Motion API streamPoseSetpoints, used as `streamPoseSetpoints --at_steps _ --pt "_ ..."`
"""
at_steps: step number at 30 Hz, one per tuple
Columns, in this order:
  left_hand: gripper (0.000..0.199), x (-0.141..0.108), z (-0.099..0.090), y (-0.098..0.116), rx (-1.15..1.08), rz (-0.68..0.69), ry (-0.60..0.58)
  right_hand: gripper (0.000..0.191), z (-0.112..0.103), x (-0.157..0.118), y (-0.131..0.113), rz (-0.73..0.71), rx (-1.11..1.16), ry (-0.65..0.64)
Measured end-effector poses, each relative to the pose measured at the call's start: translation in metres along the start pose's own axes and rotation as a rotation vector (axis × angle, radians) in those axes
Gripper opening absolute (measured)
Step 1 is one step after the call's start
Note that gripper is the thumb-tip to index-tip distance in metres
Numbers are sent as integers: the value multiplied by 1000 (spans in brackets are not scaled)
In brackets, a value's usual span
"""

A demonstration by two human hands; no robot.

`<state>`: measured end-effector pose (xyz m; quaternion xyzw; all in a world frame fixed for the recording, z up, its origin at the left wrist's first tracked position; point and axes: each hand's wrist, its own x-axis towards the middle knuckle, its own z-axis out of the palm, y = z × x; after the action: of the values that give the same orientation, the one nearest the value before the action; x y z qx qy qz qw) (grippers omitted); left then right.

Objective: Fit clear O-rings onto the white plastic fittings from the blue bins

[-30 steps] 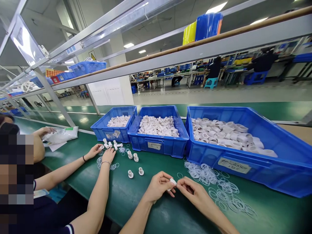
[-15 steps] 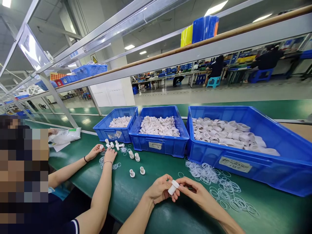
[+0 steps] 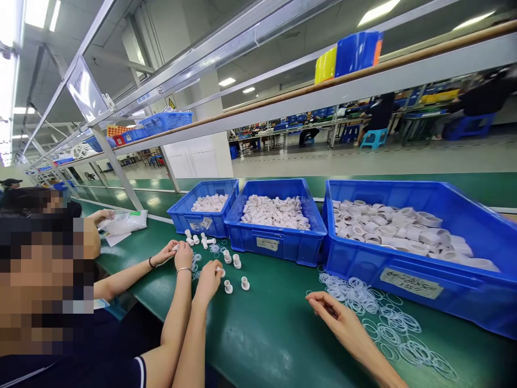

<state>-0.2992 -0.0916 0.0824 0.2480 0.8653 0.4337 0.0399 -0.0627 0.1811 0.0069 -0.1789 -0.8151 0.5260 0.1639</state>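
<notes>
My left hand [image 3: 207, 281] has its fingers closed on a small white plastic pipe fitting [image 3: 220, 271], low over the green table beside several other standing white fittings [image 3: 236, 262]. Much of the held fitting is hidden by my fingers. Out to the right, my right hand [image 3: 337, 318] hovers above the table with thumb and fingertips brought together in a pinch. Whether anything thin is between them I cannot make out. Just beyond it lies a loose spread of clear thin rings [image 3: 355, 295].
Three blue bins stand along the back: a left bin [image 3: 197, 224], a middle bin [image 3: 278, 245] and a large right bin [image 3: 404, 277], all holding white parts. At left, a co-worker's hands [image 3: 183, 257] work close to mine. A metal shelf rail [image 3: 278, 108] crosses above.
My left hand has carried the white fitting leftward, away from my right hand, to the standing fittings. My right hand has let go of it. The view has turned slightly left.
</notes>
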Motion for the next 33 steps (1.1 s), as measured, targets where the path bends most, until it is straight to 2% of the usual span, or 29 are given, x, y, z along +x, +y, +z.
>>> streamPoseSetpoints --at_steps 3,6,8,10,11,13,14,16,18,21,24,28,31,33 --pt "22 -1 11 4 87 18 -8 40 -10 -2 -12 -40 -52 28" --pt "36 -8 36 29 104 124 11 37 -38 16 -42 -131 -171 75" --pt "32 -17 65 52 102 199 10 35 -62 46 -73 -222 -293 126" --pt "21 -30 104 74 105 325 -13 37 -81 93 -104 -301 -524 173" --pt "17 -38 125 82 110 416 -30 39 -86 120 -117 -294 -703 119" --pt "12 -53 165 95 139 683 -63 33 -88 174 -133 -261 -820 1" --pt "12 -59 181 99 144 763 -77 30 -85 199 -136 -234 -871 -75" --pt "13 -68 204 101 150 853 -102 34 -75 239 -132 -163 -950 -244" --pt "16 -71 215 98 154 876 -123 35 -65 265 -119 -87 -1020 -396" --pt "18 -70 218 91 116 820 -166 31 -56 279 -99 -25 -1087 -517" --pt "19 -66 218 88 -28 672 -276 34 -55 280 -87 -32 -1113 -546" --pt "13 -63 215 88 -291 421 -459 30 -55 278 -86 -50 -1139 -508" --pt "14 -61 208 85 -387 159 -435 30 -52 278 -91 -64 -1143 -437" --pt "18 -59 203 81 -406 72 -415 31 -52 278 -94 -79 -1118 -377"
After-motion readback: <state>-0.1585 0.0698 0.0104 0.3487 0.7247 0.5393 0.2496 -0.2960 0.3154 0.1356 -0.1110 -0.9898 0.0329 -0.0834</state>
